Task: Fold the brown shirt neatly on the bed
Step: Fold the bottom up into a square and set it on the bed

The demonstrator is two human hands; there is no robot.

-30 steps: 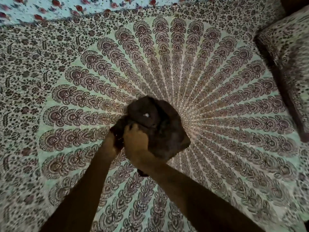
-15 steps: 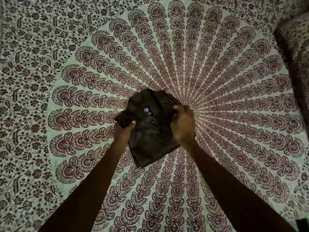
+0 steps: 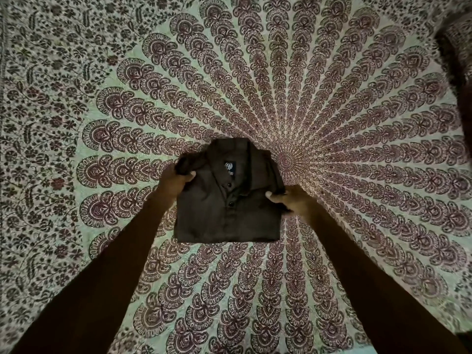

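Note:
The brown shirt (image 3: 227, 210) lies flat on the bed as a folded rectangle, collar and label up, buttons down its middle. My left hand (image 3: 176, 181) pinches the shirt's upper left edge near the shoulder, thumb on top of the cloth. My right hand (image 3: 288, 200) grips the shirt's right edge at mid-height, thumb on the cloth. Both forearms reach in from the bottom corners.
The bed is covered by a patterned spread (image 3: 332, 123) with a radiating peacock-feather print centred just right of the shirt. A matching pillow (image 3: 457, 54) sits at the far right edge.
The bunched shirt, held up in both hands a second ago, has been spread and laid flat as a squared fold. My hands have moved apart to its left and right edges.

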